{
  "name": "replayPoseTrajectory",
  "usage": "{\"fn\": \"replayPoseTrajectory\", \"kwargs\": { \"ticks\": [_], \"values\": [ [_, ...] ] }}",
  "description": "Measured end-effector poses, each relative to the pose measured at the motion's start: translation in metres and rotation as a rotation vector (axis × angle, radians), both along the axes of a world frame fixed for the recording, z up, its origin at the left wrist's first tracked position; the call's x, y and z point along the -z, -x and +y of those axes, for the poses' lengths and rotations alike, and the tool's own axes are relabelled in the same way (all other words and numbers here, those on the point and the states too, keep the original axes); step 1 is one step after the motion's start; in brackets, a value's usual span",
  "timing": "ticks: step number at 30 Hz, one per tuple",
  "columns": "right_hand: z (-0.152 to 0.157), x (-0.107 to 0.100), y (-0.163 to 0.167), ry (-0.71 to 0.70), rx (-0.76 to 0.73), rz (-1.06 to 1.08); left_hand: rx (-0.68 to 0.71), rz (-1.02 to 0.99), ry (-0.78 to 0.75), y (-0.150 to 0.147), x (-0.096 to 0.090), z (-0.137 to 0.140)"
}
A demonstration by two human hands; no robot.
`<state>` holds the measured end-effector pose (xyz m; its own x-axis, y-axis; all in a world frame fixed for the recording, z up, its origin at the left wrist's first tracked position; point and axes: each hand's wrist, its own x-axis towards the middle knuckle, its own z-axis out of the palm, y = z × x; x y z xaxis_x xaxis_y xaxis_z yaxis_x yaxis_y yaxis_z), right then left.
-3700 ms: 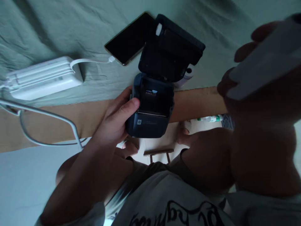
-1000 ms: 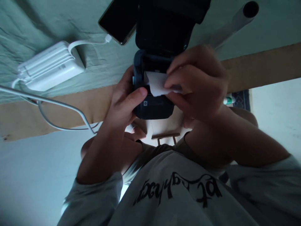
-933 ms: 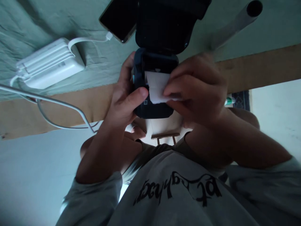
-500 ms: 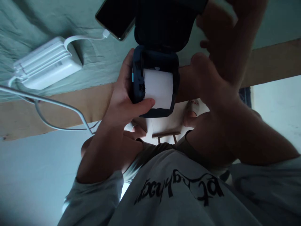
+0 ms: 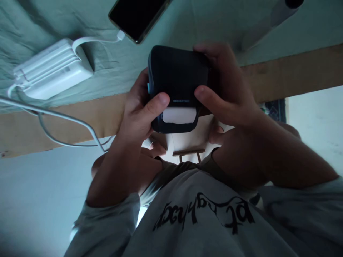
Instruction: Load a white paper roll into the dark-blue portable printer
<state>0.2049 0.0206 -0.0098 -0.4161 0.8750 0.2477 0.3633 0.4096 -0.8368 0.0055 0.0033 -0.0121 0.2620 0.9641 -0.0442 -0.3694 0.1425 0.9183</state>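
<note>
Between both hands is a small dark label printer (image 5: 177, 73), its lid lying down over the body. A white paper roll (image 5: 179, 115) shows through the gap along the lid's near edge. My left hand (image 5: 142, 110) wraps the printer's left side, its thumb on the lid's corner. On the right side, my right hand (image 5: 225, 85) grips the printer with its thumb on the lid and its fingers over the far corner. The undersides of both hands' fingers are hidden behind the printer.
A phone (image 5: 138, 18) with a white plug lies on the green cloth (image 5: 107, 67). Left of it sits a white power adapter (image 5: 57, 69) with a grey cable (image 5: 66, 119). At the upper right lies a pale cylinder (image 5: 284, 14). A wooden table edge (image 5: 93, 112) runs below.
The printer's lid has swung down from upright over the paper roll. My right hand has come in from the upper right onto the printer; my left hand has kept its hold.
</note>
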Motion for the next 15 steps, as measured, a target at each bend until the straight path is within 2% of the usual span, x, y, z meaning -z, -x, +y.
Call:
{"fn": "replayPoseTrajectory", "kwargs": {
  "ticks": [6,11,15],
  "values": [
    [0.005,0.001,0.001,-0.045,-0.003,-0.063,0.005,0.003,0.084,0.000,0.000,0.000],
    [0.004,0.002,0.001,-0.035,0.059,-0.096,-0.061,0.017,0.072,-0.004,0.001,0.000],
    [-0.001,-0.002,0.001,-0.031,0.032,-0.051,-0.108,-0.091,0.206,-0.011,-0.004,0.003]
  ]
}}
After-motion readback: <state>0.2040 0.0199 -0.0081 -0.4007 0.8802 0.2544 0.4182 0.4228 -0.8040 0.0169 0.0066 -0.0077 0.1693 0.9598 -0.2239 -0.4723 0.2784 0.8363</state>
